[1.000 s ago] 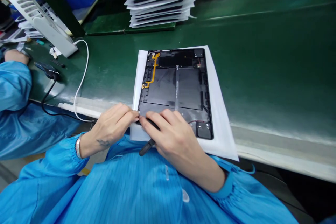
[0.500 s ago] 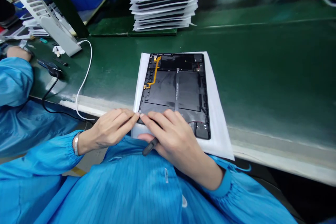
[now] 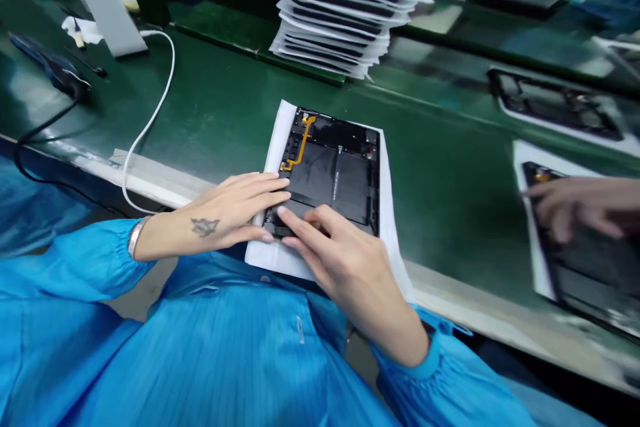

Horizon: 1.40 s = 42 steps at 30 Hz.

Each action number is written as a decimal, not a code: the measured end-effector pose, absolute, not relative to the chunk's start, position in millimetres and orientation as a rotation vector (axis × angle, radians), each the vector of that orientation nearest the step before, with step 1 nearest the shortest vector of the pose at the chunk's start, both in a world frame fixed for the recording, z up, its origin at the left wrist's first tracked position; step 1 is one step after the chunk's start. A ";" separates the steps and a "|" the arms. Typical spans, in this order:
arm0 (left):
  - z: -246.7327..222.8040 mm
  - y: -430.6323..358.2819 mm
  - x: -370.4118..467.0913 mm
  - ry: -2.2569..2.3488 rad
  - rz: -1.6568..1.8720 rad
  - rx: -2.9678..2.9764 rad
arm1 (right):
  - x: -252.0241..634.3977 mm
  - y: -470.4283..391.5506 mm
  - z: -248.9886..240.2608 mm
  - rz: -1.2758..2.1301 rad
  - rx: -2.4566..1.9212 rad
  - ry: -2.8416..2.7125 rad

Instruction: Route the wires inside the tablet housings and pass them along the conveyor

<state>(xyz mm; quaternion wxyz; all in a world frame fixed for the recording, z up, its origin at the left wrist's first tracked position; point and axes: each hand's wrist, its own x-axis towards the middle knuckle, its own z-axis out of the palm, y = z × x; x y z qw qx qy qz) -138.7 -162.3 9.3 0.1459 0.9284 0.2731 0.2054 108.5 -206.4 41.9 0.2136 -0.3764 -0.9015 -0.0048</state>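
An opened tablet [image 3: 313, 177] lies face down on a white foam sheet [image 3: 395, 230] at the bench edge, its black inside showing. An orange flex cable [image 3: 301, 147] runs along its upper left side. My left hand [image 3: 225, 213] is spread open, with its fingers on the tablet's left edge and its thumb at the lower left corner. Over that same corner my right hand [image 3: 345, 253] is closed, fingers curled and tips touching the edge. Something dark shows between its fingers, mostly hidden.
A tall stack of foam-wrapped panels [image 3: 345, 13] stands behind the tablet. At left are a white stand [image 3: 103, 3], a white cable [image 3: 157, 107] and a dark corded device [image 3: 50, 67]. At right, another person's hand [image 3: 575, 207] is over a second tablet [image 3: 595, 273]; a dark frame [image 3: 555, 103] lies beyond.
The view has swung to the right, bringing another person's hand and tablet into sight. My left fingers have spread onto the tablet. The dark handle under my right hand no longer shows.
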 end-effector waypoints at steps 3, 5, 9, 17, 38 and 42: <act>5.0 -163.5 -135.7 0.812 0.630 2.652 | 104.0 -203.8 38.0 -0.043 -1.025 -2.549; 4.3 -165.5 -133.9 0.841 0.630 2.652 | 102.3 -202.7 37.4 -0.022 -1.018 -2.576; 3.8 -167.8 -132.1 0.852 0.634 2.659 | 101.6 -204.4 38.4 0.083 -0.965 -2.558; 4.3 -169.1 -130.4 0.842 0.689 2.623 | 96.1 -210.7 28.2 0.016 -0.988 -2.344; 10.4 -172.1 -128.1 0.838 0.736 2.619 | 97.4 -207.3 34.1 0.103 -0.993 -2.446; 10.7 -172.1 -128.4 0.839 0.710 2.643 | 95.8 -206.9 32.3 0.123 -0.998 -2.423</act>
